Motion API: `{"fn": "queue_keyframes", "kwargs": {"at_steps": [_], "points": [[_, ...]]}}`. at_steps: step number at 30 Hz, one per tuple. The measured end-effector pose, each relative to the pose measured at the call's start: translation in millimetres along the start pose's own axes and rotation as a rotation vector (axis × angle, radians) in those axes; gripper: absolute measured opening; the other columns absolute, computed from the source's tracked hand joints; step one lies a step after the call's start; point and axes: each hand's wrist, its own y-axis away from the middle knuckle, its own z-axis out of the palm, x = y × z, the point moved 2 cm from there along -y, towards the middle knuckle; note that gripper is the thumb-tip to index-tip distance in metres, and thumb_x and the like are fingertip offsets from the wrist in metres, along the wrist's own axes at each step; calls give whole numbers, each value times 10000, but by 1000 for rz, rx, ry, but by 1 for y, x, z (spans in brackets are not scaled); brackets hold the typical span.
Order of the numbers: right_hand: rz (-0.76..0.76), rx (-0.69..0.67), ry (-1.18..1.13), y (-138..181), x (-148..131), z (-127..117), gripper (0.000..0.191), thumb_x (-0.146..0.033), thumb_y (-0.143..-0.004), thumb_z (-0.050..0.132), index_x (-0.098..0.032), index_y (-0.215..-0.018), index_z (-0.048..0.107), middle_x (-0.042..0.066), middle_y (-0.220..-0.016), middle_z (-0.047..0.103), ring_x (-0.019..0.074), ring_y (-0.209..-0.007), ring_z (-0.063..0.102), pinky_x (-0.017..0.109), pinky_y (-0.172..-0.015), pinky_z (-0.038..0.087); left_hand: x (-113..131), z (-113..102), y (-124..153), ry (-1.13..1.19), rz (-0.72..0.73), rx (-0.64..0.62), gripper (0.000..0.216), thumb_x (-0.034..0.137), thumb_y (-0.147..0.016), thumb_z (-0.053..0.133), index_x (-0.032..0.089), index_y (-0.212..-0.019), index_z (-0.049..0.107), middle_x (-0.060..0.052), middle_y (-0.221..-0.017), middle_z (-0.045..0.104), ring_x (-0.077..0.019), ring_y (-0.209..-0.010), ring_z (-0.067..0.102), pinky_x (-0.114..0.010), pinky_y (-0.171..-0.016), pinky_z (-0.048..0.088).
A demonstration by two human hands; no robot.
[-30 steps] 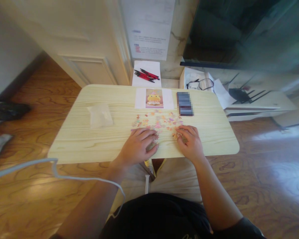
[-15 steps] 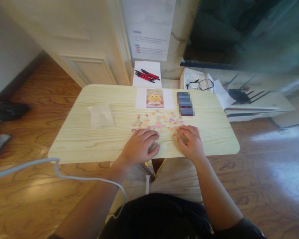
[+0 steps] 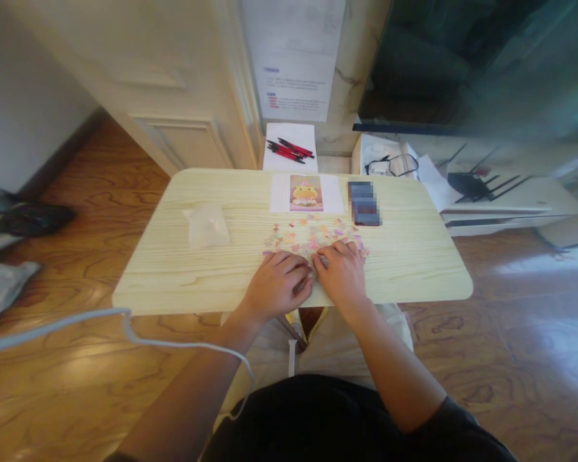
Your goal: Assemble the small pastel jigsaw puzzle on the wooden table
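Small, colourful jigsaw puzzle pieces (image 3: pixel 313 234) lie scattered across the middle of the pale wooden table (image 3: pixel 414 263). My left hand (image 3: pixel 280 282) rests at their near edge with its fingers curled; what lies under the fingertips is hidden. Close beside it, my right hand (image 3: pixel 341 273) bends over the pieces, fingers curled down and fingertips near those of the left. Something small and greyish shows at its thumb, too blurred to name. Behind the pieces lies a white sheet (image 3: pixel 280 194) bearing a picture of a yellow cartoon figure (image 3: pixel 306 192).
A clear plastic bag (image 3: pixel 208 226) lies on the table's left part. A phone (image 3: pixel 365 203) lies right of the sheet. Red and black pens (image 3: pixel 289 151) rest on white paper beyond the table. A pale cable (image 3: pixel 183 345) crosses over my left forearm.
My right hand has moved left across the puzzle pieces to beside my left hand. The left hand stays by the pieces, its thumb nearer its fingers. The view has shifted slightly.
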Motion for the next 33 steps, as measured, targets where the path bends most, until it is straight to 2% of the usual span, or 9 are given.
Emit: {"fn": "queue_keyframes", "kwargs": {"at_steps": [4,8,10,13,16,21,25,29,33], "points": [[47,-76,-4,2,4,-6,123,-287,-994,694,-257,-1026,809,89,-1053,708,310,-1099,544,467,-985,425,-1,1,2,-26,-55,49,188,315,-998,611,229,-1027,775,-71,-1123,762,-260,-1090,649,-466,-964,504],[-4,-187,-84,4,13,-16,289,-128,-988,622,-315,-1079,822,43,-1089,720,273,-1112,560,440,-1003,399,-2,2,2,-16,-73,70,164,312,-975,640,231,-1018,776,-72,-1117,760,-257,-1085,653,-462,-969,511],[16,-166,-80,4,17,-22,325,-101,-992,588,-310,-1107,809,39,-1123,723,265,-1122,568,435,-995,398,-2,2,2,-11,-71,68,163,310,-970,643,230,-1016,777,-77,-1117,759,-259,-1080,654,-464,-964,514],[123,-79,2,6,20,-28,167,-240,-1000,660,-251,-1112,783,71,-1143,719,292,-1134,570,442,-961,405,-2,1,1,-10,-68,56,168,317,-976,635,231,-1015,774,-80,-1128,757,-258,-1079,655,-464,-964,513],[156,-91,56,8,18,-28,175,-395,-991,715,-244,-1049,785,85,-1119,717,316,-1132,568,452,-940,405,-2,1,1,-15,-66,49,183,330,-993,619,226,-1027,766,-76,-1137,756,-255,-1083,656,-458,-967,508],[88,-189,-2,6,18,-19,121,-309,-1010,703,-306,-1058,814,66,-1145,722,309,-1165,558,469,-983,395,-1,1,1,-22,-72,32,206,336,-1014,594,215,-1056,755,-74,-1141,754,-252,-1089,654,-449,-970,506],[59,-204,-58,5,21,-18,205,-232,-1022,671,-341,-1119,816,65,-1149,724,296,-1158,560,480,-1012,396,-2,2,1,-21,-77,22,238,353,-1023,580,205,-1099,750,-80,-1170,745,-260,-1110,651,-452,-981,505],[70,-162,-37,6,22,-22,169,-324,-1009,714,-285,-1149,800,79,-1178,723,309,-1166,569,486,-1014,415,-2,2,0,-7,-76,3,286,373,-1015,591,228,-1209,743,-88,-1244,728,-276,-1156,644,-465,-988,505],[66,-192,-30,7,18,-20,146,-355,-1000,726,-286,-1105,802,79,-1190,720,314,-1193,569,511,-1053,406,-2,2,-2,-6,-88,-19,315,371,-1008,599,227,-1252,738,-93,-1283,720,-292,-1196,633,-487,-1001,503]]}}
